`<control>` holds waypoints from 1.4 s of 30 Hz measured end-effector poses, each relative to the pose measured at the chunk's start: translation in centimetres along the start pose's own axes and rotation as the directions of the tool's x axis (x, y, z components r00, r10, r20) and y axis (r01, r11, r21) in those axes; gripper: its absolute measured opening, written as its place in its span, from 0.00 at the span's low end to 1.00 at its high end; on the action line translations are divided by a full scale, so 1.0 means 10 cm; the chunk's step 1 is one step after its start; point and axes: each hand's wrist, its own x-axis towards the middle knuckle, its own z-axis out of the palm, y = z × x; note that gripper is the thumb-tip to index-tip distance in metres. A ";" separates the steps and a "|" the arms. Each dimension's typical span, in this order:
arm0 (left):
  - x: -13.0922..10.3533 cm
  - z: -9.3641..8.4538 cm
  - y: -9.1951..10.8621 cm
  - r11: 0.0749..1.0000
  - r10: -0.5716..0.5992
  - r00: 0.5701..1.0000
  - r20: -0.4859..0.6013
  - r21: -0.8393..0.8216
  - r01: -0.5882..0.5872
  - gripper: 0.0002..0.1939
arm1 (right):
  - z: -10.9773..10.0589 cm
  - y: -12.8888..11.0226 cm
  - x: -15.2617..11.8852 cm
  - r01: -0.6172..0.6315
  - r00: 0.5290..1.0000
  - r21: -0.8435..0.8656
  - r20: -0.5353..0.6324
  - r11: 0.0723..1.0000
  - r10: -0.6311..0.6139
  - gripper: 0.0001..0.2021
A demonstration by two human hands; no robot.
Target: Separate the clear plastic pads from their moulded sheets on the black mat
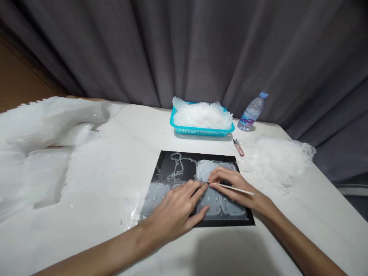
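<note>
A translucent plastic sheet [211, 199] with rounded, outlined shapes lies on a black mat [250, 222]. My left hand [179, 207] rests flat on the sheet, its fingers stretched out and holding nothing. Close to those fingertips, my right hand [232, 186] pinches a thin white stick [238, 188], which looks like a slim craft-knife handle or pen. The stick's tip is hidden at my fingers, near the sheet's middle. Towards the upper left, a loose clear strip outline [178, 166] curls over bare black mat.
At the back stands a turquoise basket [204, 132] heaped with translucent white pieces [201, 115]. To its right are a water bottle [251, 113] and pink-handled thread snips [238, 147]. Clear scraps [278, 161] pile up at right. Stacked translucent sheets [43, 122] cover the table's left side.
</note>
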 end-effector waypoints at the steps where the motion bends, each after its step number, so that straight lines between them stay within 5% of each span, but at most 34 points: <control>1: 0.00 0.01 0.00 1.000 0.001 1.000 -0.002 -0.004 -0.002 0.25 | 0.01 -0.02 -0.02 0.018 1.000 -0.032 0.014 0.999 -0.017 0.05; 11: -0.04 0.05 -0.02 0.998 -0.029 1.000 -0.013 -0.058 0.028 0.26 | 0.05 0.08 -0.09 0.123 0.992 -0.306 0.048 0.944 -0.113 0.10; 17: 0.00 0.01 -0.03 0.981 -0.066 0.998 -0.003 -0.180 0.065 0.26 | 0.22 0.24 -0.11 0.213 0.974 -0.550 0.049 0.807 -0.223 0.15; 20: 0.00 0.04 -0.04 0.972 -0.112 0.994 0.002 -0.210 0.109 0.25 | 0.08 0.22 0.02 0.162 0.963 -0.539 -0.098 0.827 -0.253 0.14; 24: -0.01 0.08 -0.05 0.963 -0.155 0.988 0.024 -0.218 0.157 0.25 | -0.68 0.21 0.42 -0.036 0.839 -0.527 -0.477 0.849 -0.261 0.20; 26: 0.00 0.06 -0.05 0.964 -0.154 0.988 0.029 -0.217 0.157 0.21 | -1.06 0.22 0.55 -0.201 0.629 -0.533 -0.713 0.822 -0.309 0.17; 28: 0.01 0.03 -0.05 0.967 -0.144 0.989 0.017 -0.212 0.144 0.17 | -1.25 0.21 0.55 -0.270 0.534 -0.528 -0.778 0.805 -0.331 0.16; 30: 0.00 0.00 -0.05 0.969 -0.132 0.991 0.016 -0.210 0.133 0.14 | -1.21 0.20 0.45 -0.274 0.569 -0.531 -0.761 0.802 -0.310 0.15; 32: 0.00 -0.01 -0.06 0.970 -0.131 0.991 0.033 -0.201 0.135 0.16 | -1.00 0.19 0.31 -0.249 0.657 -0.524 -0.710 0.814 -0.256 0.14; 37: 0.02 -0.05 -0.10 0.971 -0.167 0.984 0.068 -0.160 0.176 0.35 | -0.42 0.25 0.11 -0.125 0.816 -0.465 -0.551 0.876 -0.176 0.15; 40: 0.06 -0.10 -0.12 0.974 -0.160 0.984 0.083 -0.147 0.171 0.45 | -0.28 0.39 0.19 -0.094 0.841 -0.456 -0.512 0.885 -0.174 0.17; 42: 0.07 -0.13 -0.12 0.980 -0.146 0.987 0.066 -0.129 0.153 0.39 | -0.27 0.49 0.28 -0.094 0.843 -0.450 -0.511 0.888 -0.170 0.19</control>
